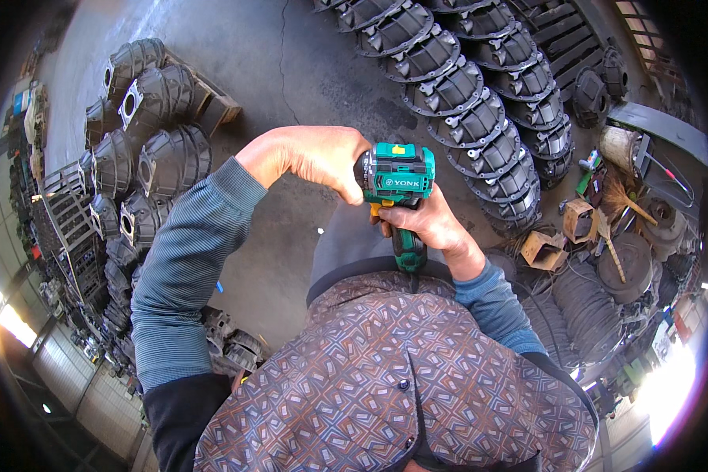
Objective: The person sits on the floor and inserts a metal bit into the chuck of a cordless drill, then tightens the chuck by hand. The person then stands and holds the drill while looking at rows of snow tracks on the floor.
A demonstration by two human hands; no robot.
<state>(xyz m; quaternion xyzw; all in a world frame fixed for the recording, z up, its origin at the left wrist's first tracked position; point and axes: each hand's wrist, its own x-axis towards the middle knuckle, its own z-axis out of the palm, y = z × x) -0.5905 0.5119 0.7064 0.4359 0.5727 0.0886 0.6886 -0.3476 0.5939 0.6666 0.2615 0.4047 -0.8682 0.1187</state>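
A green and black power drill (401, 167) is held level in front of my body, its front end pointing left. My right hand (435, 223) wraps around the handle, fingers close to the yellow-orange trigger. My left hand (322, 160) closes around the dark chuck at the drill's front, thumb below, so most of the chuck is covered. Whether a bit sits in the chuck is hidden by this hand.
Dark metal bell-shaped housings (456, 86) stand in long nested rows at upper right. More housings (157, 98) are piled at left, beside a wooden pallet (216, 102). At right lie a broom (625, 200), rusty square tubes (544, 250) and coiled material (590, 303).
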